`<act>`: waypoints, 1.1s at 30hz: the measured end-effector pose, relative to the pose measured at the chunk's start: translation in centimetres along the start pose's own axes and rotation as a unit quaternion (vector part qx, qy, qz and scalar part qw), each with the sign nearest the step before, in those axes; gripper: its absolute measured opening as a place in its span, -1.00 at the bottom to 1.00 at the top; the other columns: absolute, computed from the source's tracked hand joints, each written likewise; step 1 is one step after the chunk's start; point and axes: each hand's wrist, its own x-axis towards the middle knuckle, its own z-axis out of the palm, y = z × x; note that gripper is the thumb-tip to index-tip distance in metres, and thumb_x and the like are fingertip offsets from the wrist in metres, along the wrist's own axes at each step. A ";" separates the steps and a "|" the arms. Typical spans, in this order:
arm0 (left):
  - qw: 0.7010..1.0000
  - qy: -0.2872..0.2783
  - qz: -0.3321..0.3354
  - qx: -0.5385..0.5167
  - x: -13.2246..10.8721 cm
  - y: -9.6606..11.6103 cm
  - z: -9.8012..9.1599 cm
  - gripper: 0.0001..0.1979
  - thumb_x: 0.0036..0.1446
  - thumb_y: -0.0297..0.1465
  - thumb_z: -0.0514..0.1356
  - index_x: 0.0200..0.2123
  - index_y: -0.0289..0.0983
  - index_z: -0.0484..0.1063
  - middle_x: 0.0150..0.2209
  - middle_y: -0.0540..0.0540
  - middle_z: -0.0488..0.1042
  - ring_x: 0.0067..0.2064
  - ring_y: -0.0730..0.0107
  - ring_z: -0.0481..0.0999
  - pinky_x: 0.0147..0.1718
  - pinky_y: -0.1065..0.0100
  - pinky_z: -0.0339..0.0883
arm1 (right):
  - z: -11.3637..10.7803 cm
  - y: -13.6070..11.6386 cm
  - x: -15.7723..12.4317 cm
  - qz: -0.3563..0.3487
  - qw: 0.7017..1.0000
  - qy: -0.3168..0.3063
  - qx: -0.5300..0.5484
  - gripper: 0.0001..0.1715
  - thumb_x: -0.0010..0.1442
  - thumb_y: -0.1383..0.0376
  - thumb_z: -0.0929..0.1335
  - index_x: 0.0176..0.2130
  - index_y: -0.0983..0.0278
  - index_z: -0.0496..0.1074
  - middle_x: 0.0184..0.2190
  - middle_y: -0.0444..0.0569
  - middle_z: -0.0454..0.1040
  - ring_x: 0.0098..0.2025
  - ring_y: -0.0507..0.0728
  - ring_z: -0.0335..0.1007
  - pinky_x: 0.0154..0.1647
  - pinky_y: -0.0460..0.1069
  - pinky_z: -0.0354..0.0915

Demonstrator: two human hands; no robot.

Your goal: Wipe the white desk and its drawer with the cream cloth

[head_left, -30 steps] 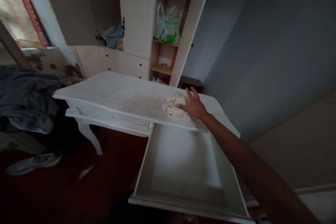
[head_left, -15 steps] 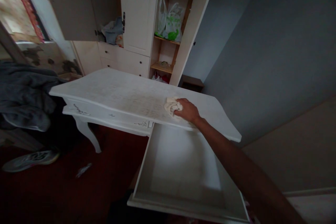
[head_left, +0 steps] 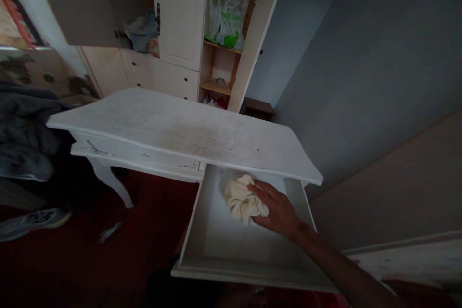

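My right hand [head_left: 277, 209] grips a crumpled cream cloth [head_left: 243, 199], its fingers and thumb closed on the cloth's right side. Hand and cloth are over the pulled-out white drawer [head_left: 207, 238]; whether the cloth touches the drawer's bottom I cannot tell. The drawer juts out from the right part of a white desk [head_left: 144, 110] with a curved front edge. Greyish-brown smudges cover the middle of the desktop, and two small dark specks lie right of them. I cannot make out my left hand in the picture.
Behind the desk stands a pale wardrobe [head_left: 180, 14] with open doors and plastic bags [head_left: 231, 21] on a shelf. Dark grey fabric [head_left: 25, 130] hangs at the left. A shoe [head_left: 36, 221] and a crumpled scrap [head_left: 109, 233] lie on the red floor. A grey wall rises at the right.
My right hand has brought the cloth off the desktop, down and toward me, over the open drawer. The view has shifted slightly.
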 end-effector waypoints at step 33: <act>0.995 0.074 0.067 0.002 0.8 -1.0 3.0 -0.41 -0.37 -0.06 0.48 -0.34 -0.39 0.55 -0.37 -0.18 0.59 -0.40 0.32 0.55 -0.40 0.36 0.36 | 10.7 -6.1 11.3 0.483 0.870 0.096 -0.005 -0.46 0.21 0.08 0.25 0.03 0.42 0.32 -0.01 0.47 0.38 0.09 0.52 0.29 0.03 0.35 0.18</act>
